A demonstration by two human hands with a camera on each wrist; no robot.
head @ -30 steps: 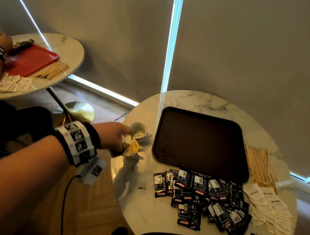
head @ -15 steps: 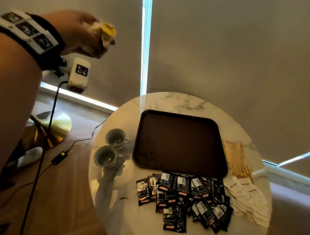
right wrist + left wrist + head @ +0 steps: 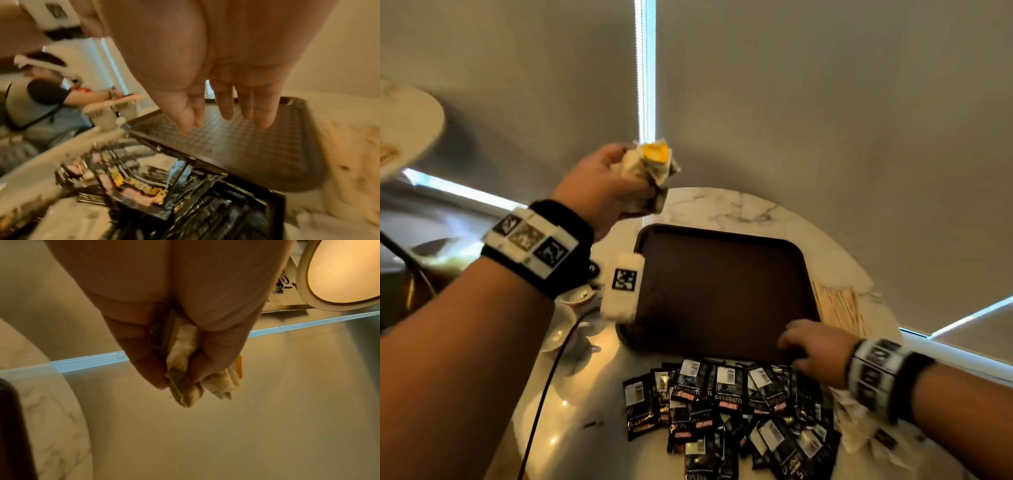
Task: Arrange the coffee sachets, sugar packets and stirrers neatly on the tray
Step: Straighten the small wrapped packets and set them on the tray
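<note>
A dark brown tray (image 3: 722,291) lies bare on the round marble table (image 3: 739,209). A heap of black coffee sachets (image 3: 722,404) lies in front of it. White sugar packets (image 3: 859,431) lie at the right, partly hidden by my wrist. Wooden stirrers (image 3: 839,311) lie right of the tray. My left hand (image 3: 640,178) is raised above the tray's far left corner and grips a wad of crumpled white and yellow wrappers (image 3: 654,161), also visible in the left wrist view (image 3: 185,369). My right hand (image 3: 791,339) hovers over the tray's near right corner, fingers (image 3: 224,107) straight and holding nothing.
Two white cups (image 3: 565,325) stand left of the tray, half hidden behind my left forearm, with a dark cable (image 3: 544,394) running past them. A second table (image 3: 404,126) shows at upper left. Another person (image 3: 45,104) sits beyond it. Grey blinds hang close behind the table.
My left hand, still gripping the wrappers, has come down from the upper left to above the tray's far left corner. My right hand has entered over the tray's near right corner.
</note>
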